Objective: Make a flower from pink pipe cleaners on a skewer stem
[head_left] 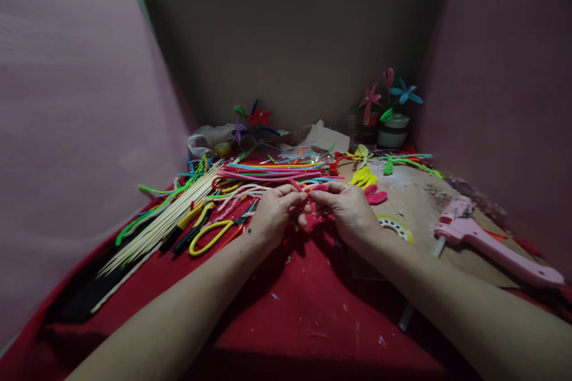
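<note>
A fuzzy, bright pink pipe cleaner (294, 184) is pinched between thumb and fingers of the left hand (273, 214) and the right hand (351, 214), above the middle of the table, which is draped in matte red cloth (286, 315) flecked with scraps. Just beyond lies a bundle of straight, soft-piled pipe cleaners (277, 171), mostly pink and red. To the left, thin, smooth wooden sticks (170, 211) fan out on a slant, near pliers (187, 226) with yellow and black handles and scissors (210, 239) with a looped yellow handle. On the right, a stained flat board (424, 202) carries plump yellow petals (363, 177), rounded pink petals (374, 194) and a glossy plastic glue gun (496, 247). The fingers cover much of the held strand, so its full shape and any join are hard to make out. The right wrist partly hides a ring-shaped tape roll (403, 228), and the left hand overlaps the scissors' blades. Both forearms, cut off by the lower edge of the view, angle inward, wrists slightly bent, with the two grips nearly meeting, each closed on the strand.
</note>
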